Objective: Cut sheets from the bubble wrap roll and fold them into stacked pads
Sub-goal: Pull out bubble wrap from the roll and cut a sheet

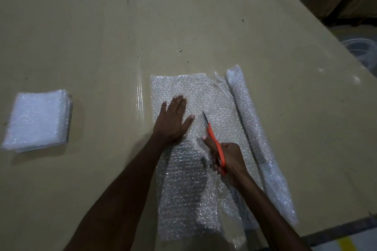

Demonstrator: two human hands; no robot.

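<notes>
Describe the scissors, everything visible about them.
The scissors have bright orange handles and grey metal blades that look closed or nearly so, tip pointing away from the person. The right hand grips the handles, thumb along the side. They are angled over the unrolled bubble wrap sheet, between the left hand and the roll.

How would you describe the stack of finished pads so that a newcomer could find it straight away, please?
Start at the big cardboard-covered table and look to its left side, well away from both hands. The stack of folded pads lies there alone: a thick, whitish, squarish bundle, unlike the flat sheet and the long roll.
</notes>
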